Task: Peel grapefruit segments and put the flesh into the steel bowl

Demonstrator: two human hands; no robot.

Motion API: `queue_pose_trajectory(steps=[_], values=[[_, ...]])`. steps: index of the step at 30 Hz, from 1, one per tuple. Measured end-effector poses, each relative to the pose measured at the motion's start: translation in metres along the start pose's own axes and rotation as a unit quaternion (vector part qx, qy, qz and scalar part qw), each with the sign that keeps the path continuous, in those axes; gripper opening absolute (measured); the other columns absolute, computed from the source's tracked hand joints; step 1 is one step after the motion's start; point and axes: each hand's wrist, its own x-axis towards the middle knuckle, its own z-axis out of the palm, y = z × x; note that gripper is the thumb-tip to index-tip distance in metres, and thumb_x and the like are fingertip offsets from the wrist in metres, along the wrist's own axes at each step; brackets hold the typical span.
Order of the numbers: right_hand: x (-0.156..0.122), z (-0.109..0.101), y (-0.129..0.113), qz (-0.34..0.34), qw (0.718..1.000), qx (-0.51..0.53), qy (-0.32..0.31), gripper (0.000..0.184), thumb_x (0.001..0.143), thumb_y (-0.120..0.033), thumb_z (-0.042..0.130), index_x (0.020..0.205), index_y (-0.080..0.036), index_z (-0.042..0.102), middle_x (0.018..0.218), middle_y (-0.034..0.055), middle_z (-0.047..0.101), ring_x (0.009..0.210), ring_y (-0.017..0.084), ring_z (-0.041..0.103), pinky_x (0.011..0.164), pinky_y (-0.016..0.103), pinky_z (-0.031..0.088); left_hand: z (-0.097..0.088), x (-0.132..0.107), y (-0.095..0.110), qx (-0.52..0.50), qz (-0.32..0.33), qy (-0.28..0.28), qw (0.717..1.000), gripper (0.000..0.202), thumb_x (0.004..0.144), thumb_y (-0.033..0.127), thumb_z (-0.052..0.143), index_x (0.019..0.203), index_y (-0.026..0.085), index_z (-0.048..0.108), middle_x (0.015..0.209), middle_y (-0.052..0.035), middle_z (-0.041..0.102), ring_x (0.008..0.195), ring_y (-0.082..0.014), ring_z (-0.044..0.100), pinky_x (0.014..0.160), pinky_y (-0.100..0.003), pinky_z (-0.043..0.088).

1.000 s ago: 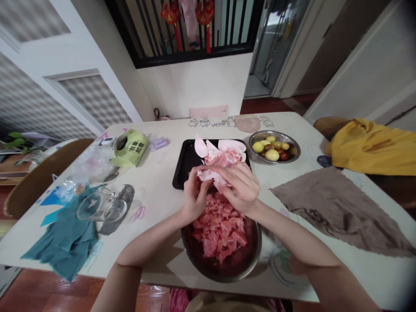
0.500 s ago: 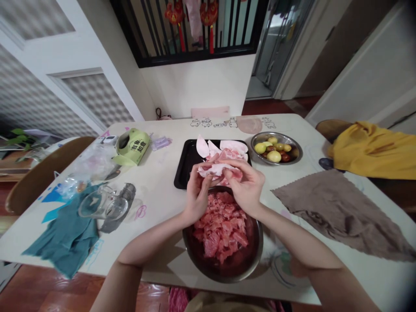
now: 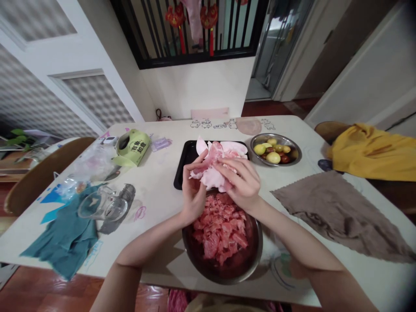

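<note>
A pale pink pomelo piece [image 3: 212, 177] with white membrane is held between both my hands, above the far rim of a steel bowl [image 3: 256, 260]. My left hand [image 3: 194, 190] grips its left side, thumb below and fingers behind. On the other side my right hand [image 3: 246, 184] has its fingers curled over the piece. Peeled red pomelo flesh [image 3: 224, 232] in torn chunks fills much of the bowl. Behind the hands, a black tray [image 3: 186, 157] carries white rind [image 3: 238, 147] and more pink pieces, partly hidden by my fingers.
At the back right stands a steel bowl of small fruit [image 3: 273, 157]. A brown cloth [image 3: 338, 212] lies to the right. On the left are a glass pitcher [image 3: 104, 206], a teal cloth [image 3: 65, 238], a green tissue holder [image 3: 133, 147] and clear plastic bags [image 3: 92, 162].
The pomelo piece has been turned and opened out, showing more white membrane and pink flesh. My right fingers have moved from pinching with the thumb to lying over the top of it.
</note>
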Motion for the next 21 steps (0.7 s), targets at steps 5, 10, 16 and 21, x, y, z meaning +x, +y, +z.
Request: queue_pose_trajectory(steps=[5, 10, 16, 21], values=[[-0.004, -0.001, 0.003, -0.076, 0.996, -0.012, 0.037, 0.034, 0.095, -0.01, 0.059, 0.128, -0.012, 0.07, 0.107, 0.014, 0.079, 0.103, 0.024, 0.072, 0.087, 0.036, 0.063, -0.003, 0.002, 0.009, -0.075, -0.084, -0.006, 0.994, 0.043, 0.089, 0.03, 0.074, 0.124, 0.03, 0.049, 0.158, -0.0094, 0.048, 0.125, -0.0251, 0.064, 0.096, -0.037, 0.056], [-0.002, -0.009, 0.009, -0.145, 0.988, -0.059, 0.007, 0.029, 0.094, -0.01, 0.063, 0.121, -0.015, 0.073, 0.111, 0.0106, 0.079, 0.112, 0.022, 0.073, 0.09, 0.031, 0.065, -0.011, 0.014, 0.022, -0.169, -0.207, -0.042, 0.963, 0.052, 0.089, 0.044, 0.066, 0.136, 0.026, 0.054, 0.133, -0.0113, 0.067, 0.1, -0.0246, 0.072, 0.08, -0.036, 0.059], [0.001, -0.011, 0.006, -0.238, 0.963, -0.115, -0.053, 0.024, 0.098, -0.013, 0.058, 0.114, -0.012, 0.074, 0.117, 0.0105, 0.078, 0.116, 0.021, 0.072, 0.092, 0.029, 0.065, -0.01, 0.02, 0.01, -0.08, -0.201, -0.003, 0.976, 0.022, 0.096, 0.041, 0.066, 0.108, 0.022, 0.065, 0.095, -0.0007, 0.068, 0.086, -0.0119, 0.065, 0.08, -0.023, 0.053], [-0.005, -0.005, 0.006, -0.241, 0.963, -0.1, -0.061, 0.029, 0.099, -0.013, 0.052, 0.12, -0.01, 0.072, 0.116, 0.0116, 0.078, 0.112, 0.021, 0.074, 0.09, 0.029, 0.065, -0.01, 0.02, 0.001, 0.032, -0.105, -0.014, 0.994, 0.019, 0.099, 0.039, 0.063, 0.096, 0.02, 0.061, 0.085, 0.0012, 0.057, 0.078, -0.0098, 0.054, 0.076, -0.021, 0.047]])
